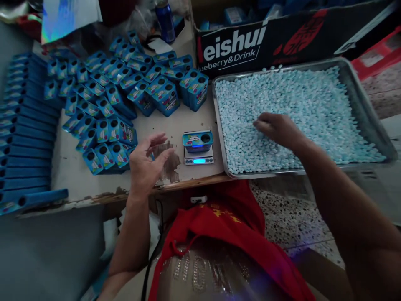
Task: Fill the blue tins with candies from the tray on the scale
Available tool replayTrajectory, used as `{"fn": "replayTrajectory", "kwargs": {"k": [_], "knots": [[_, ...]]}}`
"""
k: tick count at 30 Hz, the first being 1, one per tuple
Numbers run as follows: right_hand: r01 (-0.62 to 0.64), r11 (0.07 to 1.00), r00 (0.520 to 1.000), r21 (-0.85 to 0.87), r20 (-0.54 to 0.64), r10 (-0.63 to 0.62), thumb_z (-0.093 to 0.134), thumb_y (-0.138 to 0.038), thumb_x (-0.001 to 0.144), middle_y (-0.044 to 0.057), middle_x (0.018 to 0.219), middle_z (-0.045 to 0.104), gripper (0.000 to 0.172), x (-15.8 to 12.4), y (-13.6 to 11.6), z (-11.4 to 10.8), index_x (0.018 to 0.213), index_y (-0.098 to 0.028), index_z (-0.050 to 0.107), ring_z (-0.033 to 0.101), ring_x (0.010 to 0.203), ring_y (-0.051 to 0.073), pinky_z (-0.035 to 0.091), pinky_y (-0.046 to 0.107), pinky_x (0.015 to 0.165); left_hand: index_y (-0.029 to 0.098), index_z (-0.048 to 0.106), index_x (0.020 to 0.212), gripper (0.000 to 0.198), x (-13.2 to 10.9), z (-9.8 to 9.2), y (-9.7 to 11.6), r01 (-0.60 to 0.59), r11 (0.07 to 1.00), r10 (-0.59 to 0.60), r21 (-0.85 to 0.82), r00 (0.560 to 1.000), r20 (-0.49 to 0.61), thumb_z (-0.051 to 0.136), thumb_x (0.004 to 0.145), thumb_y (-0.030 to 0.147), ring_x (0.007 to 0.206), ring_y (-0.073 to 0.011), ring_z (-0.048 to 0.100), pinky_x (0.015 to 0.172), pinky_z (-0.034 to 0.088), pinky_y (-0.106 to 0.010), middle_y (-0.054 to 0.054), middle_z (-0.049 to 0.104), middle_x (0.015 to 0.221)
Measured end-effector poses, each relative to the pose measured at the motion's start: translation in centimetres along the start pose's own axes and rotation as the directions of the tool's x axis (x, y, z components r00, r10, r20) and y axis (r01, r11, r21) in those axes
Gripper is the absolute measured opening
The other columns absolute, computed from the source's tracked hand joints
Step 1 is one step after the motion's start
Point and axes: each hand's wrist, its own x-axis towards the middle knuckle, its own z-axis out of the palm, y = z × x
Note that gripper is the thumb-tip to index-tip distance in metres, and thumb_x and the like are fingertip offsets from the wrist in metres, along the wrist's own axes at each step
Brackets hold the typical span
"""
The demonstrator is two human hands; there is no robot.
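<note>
A small digital scale (199, 160) with a lit blue display stands on the table between my hands. On its pan rests a blue candy box (197, 141) labelled "Caramelo Macizo", with a dark round opening in its top. My left hand (148, 161) hovers left of the scale, fingers curved and apart, holding nothing. Over the tray of small pale blue candies (300, 108) is my right hand (278, 128), its fingers drawn together at the candies' surface. Whatever lies between those fingertips is hidden.
Many matching blue boxes (122, 83) stand grouped on the table. A long row of flat blue boxes (26, 138) lines the left edge. The metal tray's rim (230, 172) overhangs the front. Behind are a black carton (238, 48) and a blue can (165, 23).
</note>
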Motion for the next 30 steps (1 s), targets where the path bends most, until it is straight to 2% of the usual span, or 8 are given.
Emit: {"fn": "replayTrajectory", "kwargs": {"k": [4,8,11,15,18,23,26,30], "knots": [[-0.155,0.832,0.983,0.533,-0.004,0.185,0.031,-0.037,0.099,-0.005,0.050,0.032,0.052,-1.2,-1.5,-1.4,0.052,-0.021,0.046,0.022,0.046,0.002,0.016,0.046,0.057,0.025,0.080,0.122,0.029,-0.9,-0.4,2.5,-0.080,0.996,0.087,0.051,0.982,-0.169,0.088,0.100,0.043,0.108,-0.0247,0.083,0.104,0.070,-0.045,-0.003,0.084,0.115],[-0.138,0.631,0.977,0.764,-0.001,0.215,0.005,-0.024,0.093,-0.006,0.052,0.043,0.059,-2.8,-4.1,-1.0,0.053,-0.010,0.047,0.018,0.046,-0.004,0.014,0.046,0.056,0.027,0.081,0.117,0.018,-0.1,0.4,3.9,-0.201,0.968,0.214,0.152,0.974,-0.075,0.084,0.105,0.039,0.107,-0.0261,0.081,0.102,0.068,-0.049,-0.003,0.084,0.112],[-0.138,0.538,0.978,0.832,0.028,0.207,0.017,-0.025,0.097,-0.007,0.057,0.055,0.054,-2.8,-4.6,-0.2,0.052,-0.011,0.044,0.022,0.047,-0.006,0.014,0.038,0.051,0.028,0.081,0.121,0.020,0.3,1.0,3.9,-0.260,0.947,0.267,0.191,0.964,-0.012,0.086,0.105,0.039,0.114,-0.0287,0.080,0.105,0.067,-0.051,-0.005,0.084,0.117],[-0.145,0.507,0.985,0.850,0.074,0.157,0.024,-0.022,0.102,-0.007,0.053,0.043,0.053,-1.4,-2.7,0.2,0.051,-0.014,0.036,0.023,0.046,-0.006,0.016,0.034,0.048,0.026,0.076,0.140,0.049,0.0,1.5,2.9,-0.333,0.923,0.343,0.195,0.939,-0.021,0.097,0.097,0.035,0.124,-0.0308,0.077,0.109,0.066,-0.050,-0.008,0.080,0.131],[-0.124,0.439,0.978,0.890,0.033,0.207,0.028,-0.028,0.110,-0.005,0.061,0.049,0.058,-0.3,-1.6,1.3,0.054,-0.020,0.039,0.031,0.048,-0.002,0.021,0.031,0.048,0.028,0.068,0.152,0.070,-0.6,2.0,2.2,-0.265,0.953,0.272,0.148,0.962,-0.027,0.100,0.090,0.022,0.130,-0.0307,0.076,0.117,0.064,-0.050,-0.008,0.076,0.140],[-0.108,0.338,0.967,0.935,0.020,0.253,0.074,-0.050,0.105,-0.001,0.076,0.055,0.046,-0.1,-3.0,5.3,0.073,-0.026,0.051,0.051,0.063,0.012,0.042,0.027,0.055,0.030,0.060,0.159,0.090,-1.1,3.5,0.7,-0.110,0.991,0.110,0.070,0.994,0.003,0.103,0.081,0.014,0.139,-0.0318,0.073,0.121,0.063,-0.045,-0.010,0.072,0.147],[-0.132,0.370,0.973,0.920,0.048,0.228,0.071,-0.057,0.108,0.000,0.081,0.055,0.044,-0.4,-4.1,6.4,0.080,-0.028,0.054,0.052,0.067,0.015,0.044,0.029,0.059,0.030,0.060,0.157,0.092,-0.8,5.4,-0.5,-0.033,0.999,0.032,0.018,0.999,0.026,0.106,0.078,0.017,0.140,-0.0309,0.073,0.117,0.064,-0.042,-0.010,0.073,0.149],[-0.054,0.557,0.993,0.829,-0.011,0.114,0.058,-0.070,0.112,0.000,0.079,0.054,0.053,-0.4,-5.4,5.5,0.078,-0.030,0.048,0.044,0.063,0.017,0.038,0.030,0.053,0.028,0.074,0.129,0.058,0.5,7.7,0.1,0.014,0.999,-0.009,-0.051,0.994,0.111,0.106,0.080,0.021,0.104,-0.0239,0.083,0.093,0.068,-0.033,-0.001,0.083,0.115]]}}
